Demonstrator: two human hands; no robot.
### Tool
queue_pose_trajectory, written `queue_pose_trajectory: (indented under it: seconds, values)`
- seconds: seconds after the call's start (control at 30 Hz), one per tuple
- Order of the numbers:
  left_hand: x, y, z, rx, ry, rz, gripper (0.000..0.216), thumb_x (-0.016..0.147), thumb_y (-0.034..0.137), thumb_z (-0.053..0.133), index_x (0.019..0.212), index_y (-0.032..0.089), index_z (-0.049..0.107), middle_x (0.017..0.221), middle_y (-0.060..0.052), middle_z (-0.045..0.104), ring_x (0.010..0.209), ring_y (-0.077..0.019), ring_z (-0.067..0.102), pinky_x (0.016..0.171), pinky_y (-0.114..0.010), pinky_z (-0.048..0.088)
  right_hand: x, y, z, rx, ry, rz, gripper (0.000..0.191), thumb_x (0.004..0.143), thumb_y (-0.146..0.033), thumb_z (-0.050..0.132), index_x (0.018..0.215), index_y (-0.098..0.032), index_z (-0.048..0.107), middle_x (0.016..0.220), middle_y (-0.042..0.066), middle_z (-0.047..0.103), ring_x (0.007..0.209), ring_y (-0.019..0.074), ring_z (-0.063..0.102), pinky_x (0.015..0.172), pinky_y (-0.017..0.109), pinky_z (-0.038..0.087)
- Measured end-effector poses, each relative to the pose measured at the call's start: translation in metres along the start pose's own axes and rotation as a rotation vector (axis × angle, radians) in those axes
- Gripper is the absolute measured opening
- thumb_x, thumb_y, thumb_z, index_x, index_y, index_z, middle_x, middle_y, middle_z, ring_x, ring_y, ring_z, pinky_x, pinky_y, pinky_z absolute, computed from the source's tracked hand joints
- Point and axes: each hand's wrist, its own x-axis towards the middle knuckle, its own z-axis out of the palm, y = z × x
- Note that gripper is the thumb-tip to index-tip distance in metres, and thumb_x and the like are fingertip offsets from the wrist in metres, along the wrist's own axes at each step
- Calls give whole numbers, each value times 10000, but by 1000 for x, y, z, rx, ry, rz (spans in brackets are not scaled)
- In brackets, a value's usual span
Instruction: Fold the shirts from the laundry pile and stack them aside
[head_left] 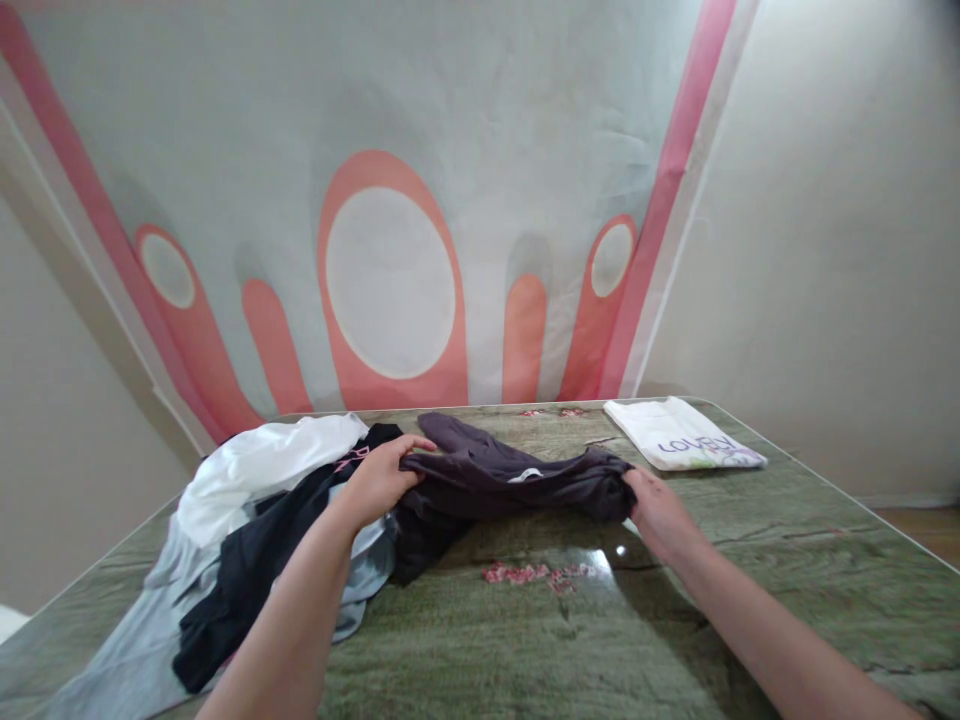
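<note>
A dark purple-grey garment (pixel 495 478) is stretched between both hands just above the green glossy table (pixel 570 640). My left hand (pixel 381 475) is closed on its left end, thumb on top. My right hand (pixel 654 508) is closed on its right end. A small white label shows near the garment's middle. To the left lies a heap of clothes (pixel 255 520): white, black and pale blue pieces, partly under my left forearm.
A folded white shirt with printed letters (pixel 679 432) lies at the table's far right. A grey banner with salmon-pink shapes (pixel 390 280) hangs behind the table. Small red flower patterns show on the tabletop near its middle.
</note>
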Motion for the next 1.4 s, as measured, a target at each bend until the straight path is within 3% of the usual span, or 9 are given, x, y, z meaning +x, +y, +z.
queue_pose_trajectory:
  seconds: [0.17,0.33,0.5,0.67,0.77,0.9,1.0,1.23,1.4]
  values:
    - [8,-20,-4,255,114,-14,169,727,310,577,755,202,703,821,-36,694,826,-250,622,750,-316,433,10,-11,-18,135,-32,87,270,704,-477,677,816,-233,642,774,-7,689,755,193,624,686,294,499]
    - [6,-12,-9,-288,186,-87,307,713,451,680,874,190,674,782,-10,697,756,-207,629,705,-284,462,4,-23,-29,-371,-314,-13,362,697,-391,689,1018,-228,661,898,12,714,835,229,636,727,317,481]
    - [7,-7,-7,-723,264,-200,447,602,464,814,894,170,645,755,-4,692,670,-156,620,641,-243,479,18,-12,-47,-678,-9,-222,259,705,-319,556,904,-233,697,867,18,710,840,247,623,771,344,455]
    - [6,-3,-7,-627,317,-165,469,623,558,781,864,173,662,725,6,683,631,-145,604,601,-226,464,31,-6,-61,-221,134,-45,312,730,-377,556,982,-225,659,797,17,700,734,219,622,604,289,456]
    - [6,-3,-8,-519,333,-136,485,642,610,740,852,179,668,714,10,672,621,-147,589,580,-222,444,30,-13,-66,-61,32,11,347,741,-443,624,1020,-237,641,885,15,708,806,216,635,655,284,478]
    - [6,-8,-9,-457,352,-96,465,674,606,716,871,188,665,728,10,667,651,-154,588,604,-226,444,24,-25,-74,-292,-260,15,393,776,-527,632,1026,-226,667,991,27,707,967,238,617,807,305,468]
    - [4,-7,-10,-444,293,-84,427,712,569,704,914,194,668,782,-3,684,706,-170,610,647,-242,461,22,-26,-79,-534,-412,-9,383,758,-532,648,968,-215,690,953,30,714,943,258,619,826,334,457]
    - [-5,5,-13,-150,-122,-49,376,764,521,647,1003,236,697,973,-17,719,912,-231,636,760,-269,462,23,-11,-70,-574,-300,-45,295,757,-439,576,931,-212,646,863,19,696,839,218,626,765,321,471]
    - [-2,-11,-5,103,-185,-70,412,732,520,647,1028,241,711,1004,-46,721,935,-272,641,789,-297,452,17,-9,-56,-647,-322,-61,359,743,-528,600,892,-217,701,855,28,717,830,237,622,758,331,460]
